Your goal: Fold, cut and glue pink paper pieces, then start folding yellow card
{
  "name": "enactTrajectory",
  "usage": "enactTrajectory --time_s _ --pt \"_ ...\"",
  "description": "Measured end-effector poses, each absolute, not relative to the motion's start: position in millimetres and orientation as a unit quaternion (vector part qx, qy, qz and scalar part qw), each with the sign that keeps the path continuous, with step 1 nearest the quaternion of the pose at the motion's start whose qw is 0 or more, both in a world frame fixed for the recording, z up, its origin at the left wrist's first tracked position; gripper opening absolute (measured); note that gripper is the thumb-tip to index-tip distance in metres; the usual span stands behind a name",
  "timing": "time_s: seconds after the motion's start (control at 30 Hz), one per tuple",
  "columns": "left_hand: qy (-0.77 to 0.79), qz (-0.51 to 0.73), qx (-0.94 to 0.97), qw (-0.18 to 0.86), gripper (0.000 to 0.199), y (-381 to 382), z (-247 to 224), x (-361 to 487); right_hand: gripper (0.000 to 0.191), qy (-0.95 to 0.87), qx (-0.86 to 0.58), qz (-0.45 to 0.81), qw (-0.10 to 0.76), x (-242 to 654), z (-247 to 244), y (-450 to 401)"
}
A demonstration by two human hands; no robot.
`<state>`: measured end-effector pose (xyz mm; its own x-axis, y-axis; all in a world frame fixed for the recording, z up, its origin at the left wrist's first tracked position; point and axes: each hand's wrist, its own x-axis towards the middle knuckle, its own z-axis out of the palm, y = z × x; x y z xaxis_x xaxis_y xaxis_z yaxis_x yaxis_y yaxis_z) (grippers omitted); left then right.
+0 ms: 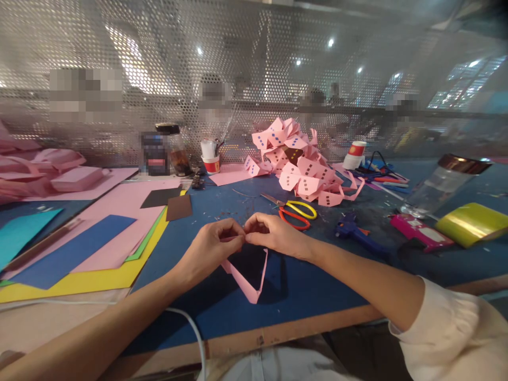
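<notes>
A folded pink paper strip (246, 286) hangs in a V shape below my two hands, over the blue tabletop (309, 293). My left hand (217, 241) is closed on one end of it, thumb and fingers pinched. Close against it, my right hand (273, 233) pinches at the other end, the fingertips of both hands meeting. The paper between the fingertips is hidden. Just past my right hand lie scissors (296, 209) with one yellow and one red handle. Further right is a dark blue glue gun (359, 233).
Folded pink paper pieces with small squares (305, 164) are heaped at the back. Coloured paper sheets (119, 222) cover the left side. A clear bottle (440, 185), a pink box (420, 233) and a yellow roll (472, 225) stand right. A white cable (194, 328) crosses the front edge.
</notes>
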<state>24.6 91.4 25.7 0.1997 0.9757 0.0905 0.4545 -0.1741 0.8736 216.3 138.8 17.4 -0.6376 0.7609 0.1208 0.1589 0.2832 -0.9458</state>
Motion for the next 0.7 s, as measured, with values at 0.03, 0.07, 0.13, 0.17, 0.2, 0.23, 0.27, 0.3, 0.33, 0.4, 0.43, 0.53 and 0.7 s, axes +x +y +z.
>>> enactTrajectory --time_s 0.03,0.07,0.13,0.17,0.2,0.23,0.27,0.3,0.33,0.4,0.43,0.53,0.7 --pt "0.524 0.353 0.68 0.371 0.008 92.1 24.5 24.1 0.014 -0.752 -0.31 0.501 0.296 216.1 17.2 138.4" --pt "0.523 0.354 0.681 0.371 0.008 92.8 23.2 23.7 0.013 -0.758 -0.311 0.49 0.298 216.0 17.0 138.1" --pt "0.52 0.356 0.683 0.369 0.008 94.3 21.0 23.0 0.012 -0.772 -0.313 0.464 0.3 216.3 16.7 137.3" --pt "0.519 0.356 0.684 0.368 0.008 94.9 20.2 22.7 0.012 -0.779 -0.314 0.451 0.301 216.6 16.7 136.8" --pt "0.519 0.356 0.684 0.369 0.008 95.4 19.4 22.5 0.012 -0.786 -0.317 0.437 0.302 216.9 16.9 136.3" --pt "0.519 0.354 0.683 0.372 0.008 95.7 18.9 22.3 0.012 -0.791 -0.32 0.424 0.303 217.2 17.1 135.7" --pt "0.519 0.352 0.682 0.376 0.009 95.9 18.6 22.1 0.012 -0.796 -0.322 0.413 0.304 217.5 17.5 135.1" --pt "0.52 0.35 0.682 0.378 0.009 95.9 18.5 22.0 0.012 -0.799 -0.325 0.404 0.305 217.7 18.0 134.5" --pt "0.52 0.349 0.682 0.377 0.009 95.8 18.6 22.0 0.012 -0.802 -0.326 0.397 0.306 217.9 18.7 133.9" --pt "0.522 0.35 0.684 0.371 0.009 95.4 19.4 22.2 0.012 -0.806 -0.328 0.386 0.308 217.9 20.2 132.7" --pt "0.523 0.35 0.685 0.368 0.009 95.3 20.0 22.4 0.012 -0.808 -0.329 0.38 0.308 217.8 20.9 132.1" --pt "0.525 0.347 0.686 0.366 0.01 94.5 22.0 23.5 0.012 -0.814 -0.338 0.362 0.302 217.6 22.7 130.7" --pt "0.529 0.352 0.673 0.378 0.011 93.2 24.3 23.9 0.01 -0.817 -0.323 0.358 0.315 218.5 23.3 130.6"
